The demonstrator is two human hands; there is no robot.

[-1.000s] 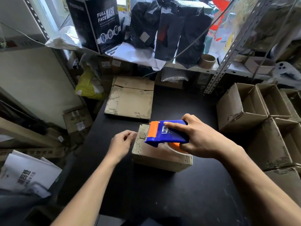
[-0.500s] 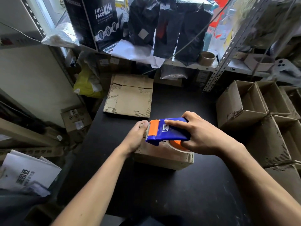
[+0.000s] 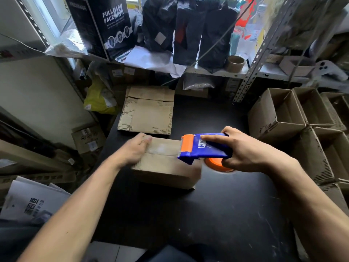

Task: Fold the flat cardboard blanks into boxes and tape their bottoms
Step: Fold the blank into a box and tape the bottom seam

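A folded cardboard box [image 3: 166,163] is set on the black table [image 3: 226,214], just in front of a stack of flat blanks [image 3: 149,110]. Its left end is pressed down by the left hand [image 3: 135,150], whose fingers [image 3: 146,138] are curled over the far top edge. A blue and orange tape dispenser [image 3: 204,146] is gripped by the right hand [image 3: 243,150], fingers wrapped closed around its body, and is held at the box's right end. Finished open boxes [image 3: 294,114] are stacked at the right.
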